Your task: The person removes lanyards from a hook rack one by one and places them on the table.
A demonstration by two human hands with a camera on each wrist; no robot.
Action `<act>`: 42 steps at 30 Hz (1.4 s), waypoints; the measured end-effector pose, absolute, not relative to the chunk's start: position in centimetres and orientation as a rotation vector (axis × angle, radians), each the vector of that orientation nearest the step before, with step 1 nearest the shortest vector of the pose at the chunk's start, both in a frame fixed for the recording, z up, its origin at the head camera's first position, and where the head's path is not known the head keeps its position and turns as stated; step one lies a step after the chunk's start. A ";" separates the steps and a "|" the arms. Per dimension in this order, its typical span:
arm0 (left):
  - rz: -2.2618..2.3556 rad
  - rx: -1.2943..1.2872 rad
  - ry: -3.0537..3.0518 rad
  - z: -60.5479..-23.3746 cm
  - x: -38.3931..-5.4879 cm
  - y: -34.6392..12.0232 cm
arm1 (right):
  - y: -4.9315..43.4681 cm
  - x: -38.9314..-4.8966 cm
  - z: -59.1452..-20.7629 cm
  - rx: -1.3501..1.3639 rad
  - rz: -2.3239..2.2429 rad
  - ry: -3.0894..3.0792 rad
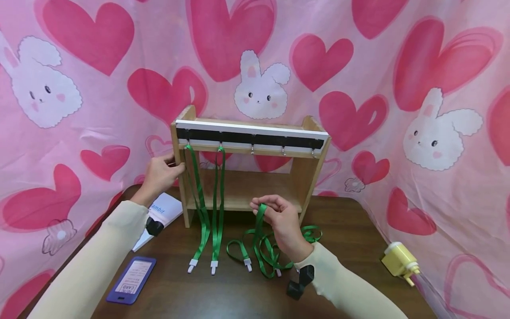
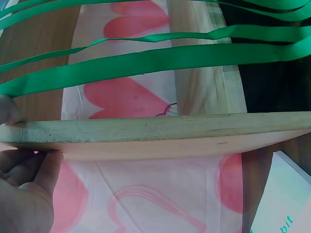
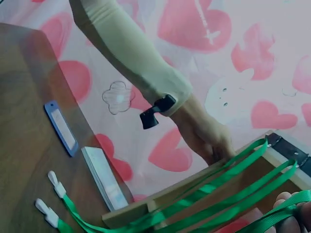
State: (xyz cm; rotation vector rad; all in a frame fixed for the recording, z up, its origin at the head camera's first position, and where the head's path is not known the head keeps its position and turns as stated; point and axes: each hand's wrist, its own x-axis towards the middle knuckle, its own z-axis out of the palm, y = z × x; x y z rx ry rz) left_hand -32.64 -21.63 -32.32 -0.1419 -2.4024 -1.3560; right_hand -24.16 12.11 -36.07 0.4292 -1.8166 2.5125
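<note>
A wooden rack (image 1: 309, 179) stands on the table, with a row of small metal hooks (image 1: 252, 149) along its black and white front strip. My left hand (image 1: 161, 172) grips the rack's left side panel (image 2: 146, 131), thumb on one face and fingers on the other. Two green lanyards, one outer (image 1: 200, 195) and one inner (image 1: 215, 221), hang from the two leftmost hooks, their white clips on the table. In front of the rack, my right hand (image 1: 284, 223) pinches the loop of another green lanyard (image 1: 259, 217); its lower part trails into loose lanyards on the table.
A purple card holder (image 1: 131, 280) lies at the front left of the brown table (image 1: 342, 274). Behind it is a white box (image 1: 163, 210) beside the rack. A yellow bottle-like object (image 1: 400, 259) is at the right edge. Pink heart-patterned cloth (image 1: 263, 35) surrounds the table.
</note>
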 end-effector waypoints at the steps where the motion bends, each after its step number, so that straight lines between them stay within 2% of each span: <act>1: -1.360 -0.140 -2.403 -32.3 -32.6 -21.7 | 11.9 -24.1 -36.3 0.435 2.528 -1.815; 10: -1.355 -0.138 -2.404 -32.3 -32.6 -21.7 | 9.5 -25.1 -40.4 0.406 2.549 -1.958; 18: -1.357 -0.134 -2.404 -32.3 -32.6 -21.6 | 8.0 -26.9 -44.2 0.241 2.525 -2.006; 42: -1.349 -0.154 -2.385 -32.4 -32.5 -21.6 | 6.3 -29.1 -50.0 0.073 2.416 -2.102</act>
